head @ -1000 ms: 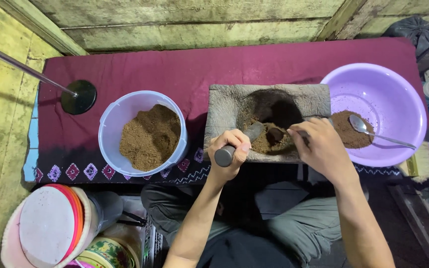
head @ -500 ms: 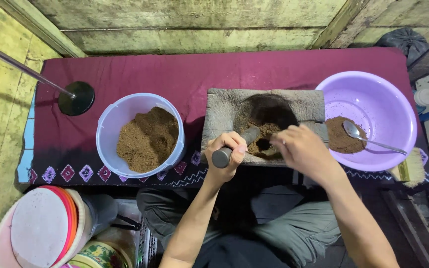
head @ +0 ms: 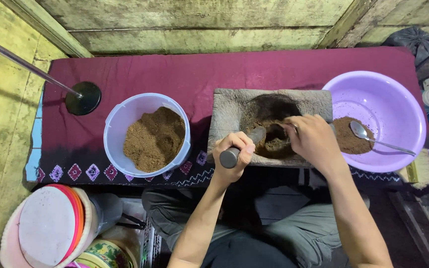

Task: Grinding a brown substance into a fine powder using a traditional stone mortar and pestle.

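— Maroon cloth (head: 234,69) is spread under what?
— A stone mortar (head: 229,106) is set there. A pestle (head: 242,149) is gripped by the left hand (head: 233,149), fingers wrapped tight; the right hand (head: 314,139), fingers curled together, is laid on the mortar's bowl.

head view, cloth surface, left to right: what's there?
black round stand base → white bucket of brown powder → left hand on pestle → stone mortar → right hand → purple basin with spoon
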